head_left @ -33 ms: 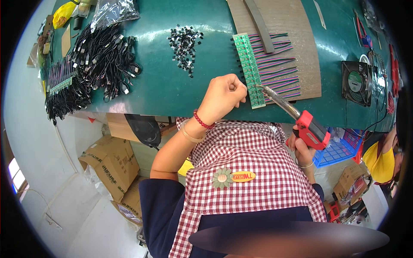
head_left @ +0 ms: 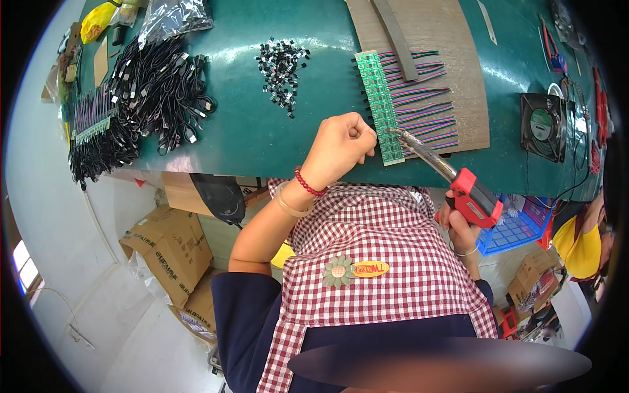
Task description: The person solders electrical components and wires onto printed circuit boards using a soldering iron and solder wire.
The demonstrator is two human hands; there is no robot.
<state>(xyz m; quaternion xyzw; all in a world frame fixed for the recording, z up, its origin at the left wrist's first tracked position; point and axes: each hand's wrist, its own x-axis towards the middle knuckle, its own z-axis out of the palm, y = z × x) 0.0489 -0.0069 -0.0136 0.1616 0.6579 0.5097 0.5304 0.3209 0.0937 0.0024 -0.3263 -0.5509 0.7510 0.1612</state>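
Observation:
My right hand (head_left: pixel 458 226) grips a red and black soldering gun (head_left: pixel 477 198) at the lower right. Its long metal barrel slants up to the left, and the tip is at the lower part of a green circuit board panel (head_left: pixel 380 108). Striped multicoloured wires (head_left: pixel 422 98) fan out from the panel's right side, and small black parts line its left edge. Just left of that edge, my left hand (head_left: pixel 342 144) is closed with thumb and fingers together; whatever it pinches is hidden. The panel lies at the edge of a brown board (head_left: pixel 468 85).
A grey strip (head_left: pixel 396 39) lies across the brown board. Loose small connectors (head_left: pixel 278 69) are heaped mid-table, with a pile of black cables (head_left: pixel 160 92) at left. On the right are a black fan (head_left: pixel 542 128) and pliers (head_left: pixel 553 52). A blue basket (head_left: pixel 517 226) stands below the table edge.

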